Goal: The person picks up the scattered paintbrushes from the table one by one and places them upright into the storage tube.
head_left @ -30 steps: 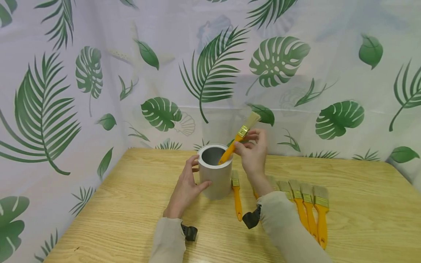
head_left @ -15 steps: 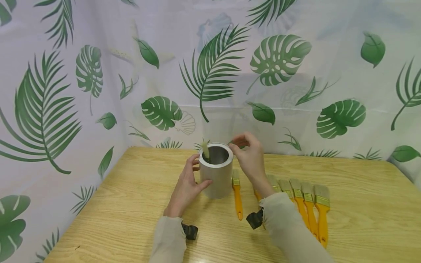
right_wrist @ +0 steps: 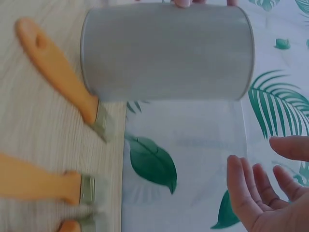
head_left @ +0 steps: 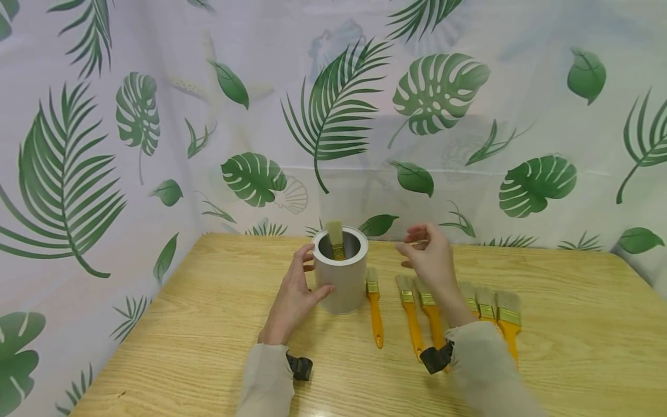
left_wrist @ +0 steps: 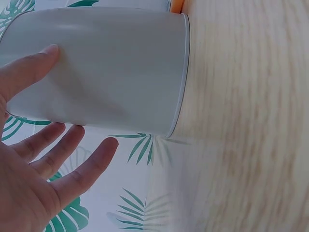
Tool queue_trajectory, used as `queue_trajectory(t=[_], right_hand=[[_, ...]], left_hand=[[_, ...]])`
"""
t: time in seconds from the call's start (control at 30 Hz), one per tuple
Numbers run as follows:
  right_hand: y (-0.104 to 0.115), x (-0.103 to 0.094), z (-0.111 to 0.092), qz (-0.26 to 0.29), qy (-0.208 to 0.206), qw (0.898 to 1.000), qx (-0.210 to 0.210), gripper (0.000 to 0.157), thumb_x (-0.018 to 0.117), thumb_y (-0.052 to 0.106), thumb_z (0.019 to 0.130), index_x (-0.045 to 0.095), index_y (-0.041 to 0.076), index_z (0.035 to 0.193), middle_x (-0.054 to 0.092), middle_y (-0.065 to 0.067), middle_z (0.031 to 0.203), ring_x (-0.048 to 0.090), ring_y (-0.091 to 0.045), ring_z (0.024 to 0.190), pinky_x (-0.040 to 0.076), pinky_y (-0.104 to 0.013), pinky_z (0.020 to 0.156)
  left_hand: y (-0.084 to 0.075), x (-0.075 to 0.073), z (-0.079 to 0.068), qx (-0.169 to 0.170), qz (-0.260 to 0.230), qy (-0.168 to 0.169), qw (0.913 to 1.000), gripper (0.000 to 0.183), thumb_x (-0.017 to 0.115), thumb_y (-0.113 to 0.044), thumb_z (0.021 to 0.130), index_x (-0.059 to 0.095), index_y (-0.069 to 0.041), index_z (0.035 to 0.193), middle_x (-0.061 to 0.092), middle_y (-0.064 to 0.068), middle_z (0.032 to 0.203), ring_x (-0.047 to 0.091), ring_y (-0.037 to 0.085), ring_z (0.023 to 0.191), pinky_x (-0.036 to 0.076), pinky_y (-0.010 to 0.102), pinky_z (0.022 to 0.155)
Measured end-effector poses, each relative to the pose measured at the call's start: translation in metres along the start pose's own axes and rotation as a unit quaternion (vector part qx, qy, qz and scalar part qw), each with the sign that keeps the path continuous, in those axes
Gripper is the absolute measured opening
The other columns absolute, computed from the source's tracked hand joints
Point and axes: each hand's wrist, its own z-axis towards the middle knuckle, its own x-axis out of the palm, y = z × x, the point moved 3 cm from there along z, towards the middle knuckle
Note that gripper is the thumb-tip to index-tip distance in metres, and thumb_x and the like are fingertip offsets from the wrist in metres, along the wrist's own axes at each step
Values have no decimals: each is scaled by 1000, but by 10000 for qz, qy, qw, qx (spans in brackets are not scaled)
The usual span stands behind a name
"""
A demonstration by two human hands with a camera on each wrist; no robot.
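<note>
A grey metal can [head_left: 343, 289] stands upright on the wooden table. One paintbrush [head_left: 336, 233] is inside it, bristles up above the rim, with its handle hidden by the can wall. My left hand [head_left: 293, 298] holds the can from the left; in the left wrist view its thumb [left_wrist: 34, 70] lies on the can's side and fingertips touch the lower edge. To the right of the can, my right hand [head_left: 431, 260] is raised with loosely bent fingers and nothing in them. The right wrist view shows that hand [right_wrist: 268, 193] apart from the can [right_wrist: 166, 53].
A narrow paintbrush [head_left: 375, 313] with an orange handle lies just right of the can. Several more paintbrushes [head_left: 410, 315] lie in a row further right, partly covered by the right forearm. A leaf-patterned curtain [head_left: 333, 104] hangs behind the table [head_left: 208, 324].
The right hand let go of the paintbrush, which dropped handle first into the can. That hand then moved right, away from the rim. My left hand stays on the can.
</note>
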Motion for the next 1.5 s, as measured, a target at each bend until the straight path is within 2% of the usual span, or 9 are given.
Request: queue_trajectory(t=[0.17,0.33,0.5,0.93,1.27,1.37,1.5], right_hand=[[-8,-17,-4,-146,160,9995,239,38,67,3,96,51,-7,130,58,-18,107,62,-4,74,60,-26,64],[-17,-34,-8,-339,297,9982,398,43,66,5,97,49,-6,135,57,-18,108,62,-3,73,61,-29,63],[-25,-50,-12,-553,256,9970,485,44,66,5,97,47,-8,134,57,-19,109,62,-2,72,61,-32,63],[-36,-78,-16,-804,454,9936,643,51,65,8,99,42,-9,140,55,-23,117,62,-3,74,62,-33,64],[-50,-109,-19,-1301,503,9881,648,53,64,11,100,39,-12,140,54,-28,119,64,-7,77,62,-34,63],[-56,-118,-22,-1406,591,9862,647,53,64,13,100,39,-13,138,54,-29,119,64,-7,77,62,-35,63],[-64,-130,-24,-1591,683,9829,631,51,64,14,100,40,-14,136,55,-31,117,68,-16,78,62,-37,62]], left_hand=[[0,1,0,47,11,0,10000,82,81,0,85,30,-9,148,51,23,135,57,42,120,52,55,95],[0,1,0,61,20,-11,10000,82,81,0,85,30,-9,148,51,23,136,57,42,120,53,55,95],[0,1,0,31,7,-18,10000,82,81,1,85,30,-9,149,51,22,136,57,42,120,52,56,96],[0,0,0,27,-4,-1,10000,82,81,2,84,31,-8,148,51,23,136,57,43,119,54,56,92],[-1,1,0,-26,-27,10,10000,81,80,1,85,30,-10,148,50,22,136,56,43,120,55,56,90],[-1,1,0,-54,-48,14,10000,81,80,1,85,30,-9,148,50,23,136,56,43,120,57,55,86],[-1,1,0,-83,-62,11,9999,81,80,1,85,31,-9,148,50,23,136,56,43,120,58,53,83]])
